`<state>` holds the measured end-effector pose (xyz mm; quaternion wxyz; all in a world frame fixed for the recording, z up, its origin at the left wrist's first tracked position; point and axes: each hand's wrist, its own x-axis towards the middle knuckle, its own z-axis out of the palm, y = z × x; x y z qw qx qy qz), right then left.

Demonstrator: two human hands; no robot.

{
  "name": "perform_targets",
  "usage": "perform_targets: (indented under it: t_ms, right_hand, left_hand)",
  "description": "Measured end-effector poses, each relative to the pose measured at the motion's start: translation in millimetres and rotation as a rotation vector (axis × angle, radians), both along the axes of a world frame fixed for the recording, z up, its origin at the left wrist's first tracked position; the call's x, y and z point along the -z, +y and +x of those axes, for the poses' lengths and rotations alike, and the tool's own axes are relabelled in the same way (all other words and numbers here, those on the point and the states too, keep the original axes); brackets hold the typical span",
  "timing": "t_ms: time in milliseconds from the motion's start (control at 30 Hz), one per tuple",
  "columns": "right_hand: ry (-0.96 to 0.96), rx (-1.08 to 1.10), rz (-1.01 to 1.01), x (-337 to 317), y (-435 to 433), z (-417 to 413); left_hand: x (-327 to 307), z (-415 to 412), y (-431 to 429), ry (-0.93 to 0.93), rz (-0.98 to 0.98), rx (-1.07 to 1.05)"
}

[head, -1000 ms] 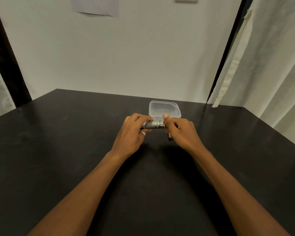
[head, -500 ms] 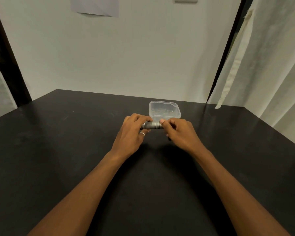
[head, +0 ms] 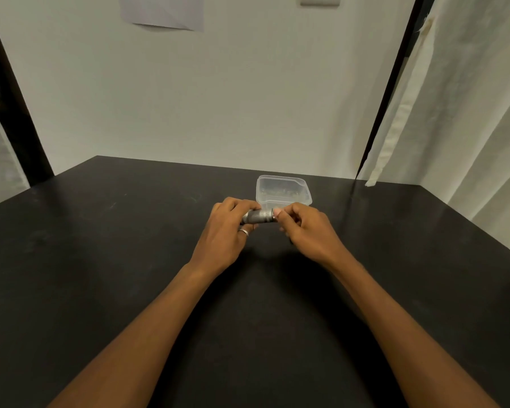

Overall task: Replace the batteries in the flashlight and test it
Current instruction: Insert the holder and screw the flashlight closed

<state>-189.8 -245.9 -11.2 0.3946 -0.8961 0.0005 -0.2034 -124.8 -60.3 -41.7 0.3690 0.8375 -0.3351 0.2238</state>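
Note:
A small grey metal flashlight [head: 259, 217] lies sideways between both hands, just above the black table [head: 100, 260]. My left hand [head: 228, 235], with a ring on one finger, grips its left part. My right hand [head: 305, 231] pinches its right end with thumb and fingers curled round it. Which end is the cap I cannot tell. Just behind the hands stands a clear plastic container [head: 283, 189] with small dark items in it, too blurred to name.
A white wall rises behind the table's far edge. Pale curtains [head: 468, 113] hang at the right and a dark post [head: 12, 107] stands at the left. A sheet of paper [head: 162, 11] is stuck on the wall.
My right hand has slid a little to the left along the flashlight's right end, covering the silver ring that showed earlier. My left hand holds still.

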Motion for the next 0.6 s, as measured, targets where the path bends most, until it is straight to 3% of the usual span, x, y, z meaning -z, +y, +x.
perform_targets:
  t_ms: [233,600]
  right_hand:
    - [0.014,-0.044,0.139,-1.6,-3.0,2.8]
    - [0.039,0.090,0.053,-2.9,1.7,-0.7]
  left_hand:
    - [0.7,0.4,0.2,0.000,0.000,-0.010]
    - [0.7,0.6,-0.9,-0.012,0.029,0.004]
